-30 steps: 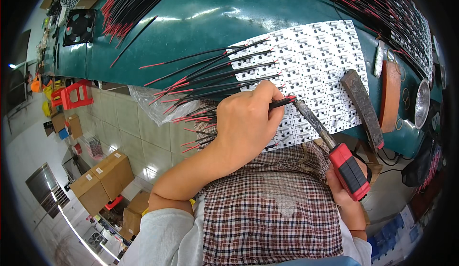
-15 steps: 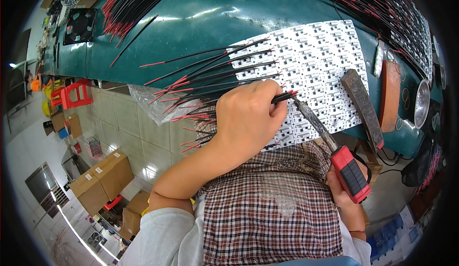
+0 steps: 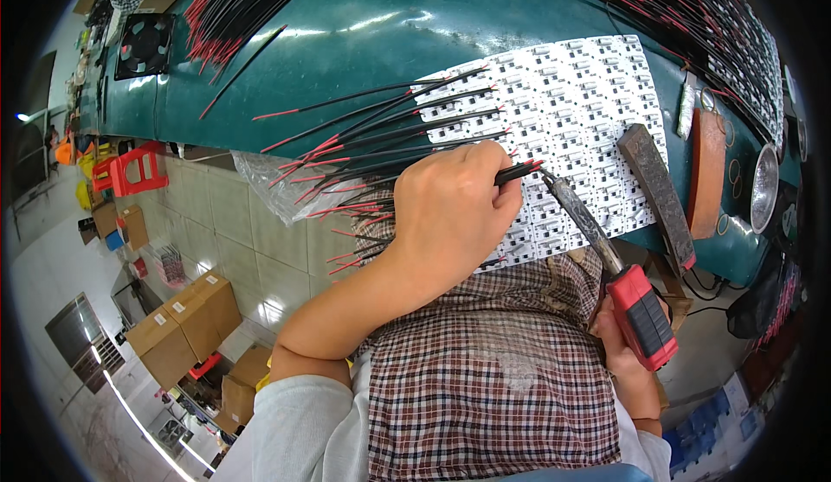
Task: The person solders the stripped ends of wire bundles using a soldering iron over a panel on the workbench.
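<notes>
Down near the front edge of the green workbench [image 3: 363, 40], the left hand [image 3: 454, 209] is curled shut around a black wire pair with red tips [image 3: 518, 171], thumb and fingers pinching it so the red ends poke out to the right over the white LED circuit panel [image 3: 589, 92]. That panel lies flat on the bench, reaching from its middle to the front edge, and more black-and-red wires [image 3: 381, 127] fan out from its left side, their loose ends hanging over the bench edge beside a clear plastic bag [image 3: 268, 183]. The right hand [image 3: 628, 352] is wrapped tight around the red handle of a soldering iron [image 3: 640, 313]; its dark, crusted shaft slants up and left, the tip just beside the red wire ends, touching or almost touching the panel. To the right of the iron a dark rectangular block [image 3: 658, 192] lies across the panel's right edge. Farther right sit a brown strap-like piece [image 3: 708, 170] and a round metal dish [image 3: 765, 186]. Bundles of the same wires lie at the bench's far left [image 3: 234, 6] and far right [image 3: 692, 6]. A checked apron [image 3: 493, 378] covers the lap.
</notes>
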A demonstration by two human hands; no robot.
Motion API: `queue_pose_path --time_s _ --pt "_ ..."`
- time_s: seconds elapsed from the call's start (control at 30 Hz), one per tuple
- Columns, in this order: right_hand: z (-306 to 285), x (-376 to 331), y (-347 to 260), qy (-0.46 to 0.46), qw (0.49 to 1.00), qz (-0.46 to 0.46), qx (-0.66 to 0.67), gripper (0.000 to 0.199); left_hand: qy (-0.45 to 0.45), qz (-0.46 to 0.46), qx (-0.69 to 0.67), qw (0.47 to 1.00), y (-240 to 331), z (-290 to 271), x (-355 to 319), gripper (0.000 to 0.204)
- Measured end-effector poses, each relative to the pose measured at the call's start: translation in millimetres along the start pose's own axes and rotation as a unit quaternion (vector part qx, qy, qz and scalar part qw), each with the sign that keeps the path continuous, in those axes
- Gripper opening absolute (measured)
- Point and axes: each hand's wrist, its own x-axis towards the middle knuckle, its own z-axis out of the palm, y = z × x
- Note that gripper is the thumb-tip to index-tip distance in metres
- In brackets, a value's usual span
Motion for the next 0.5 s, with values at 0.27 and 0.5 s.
queue_pose_path --time_s 0.27,0.5 --pt "2 -8 11 0.036 0.998 -0.043 -0.031 0.022 -0.063 -0.049 -0.081 0.994 -5 -11 1 0.011" --pt "1 -20 11 0.037 0.998 0.047 0.001 0.02 -0.059 -0.056 -0.049 0.996 -2 -21 4 0.014"
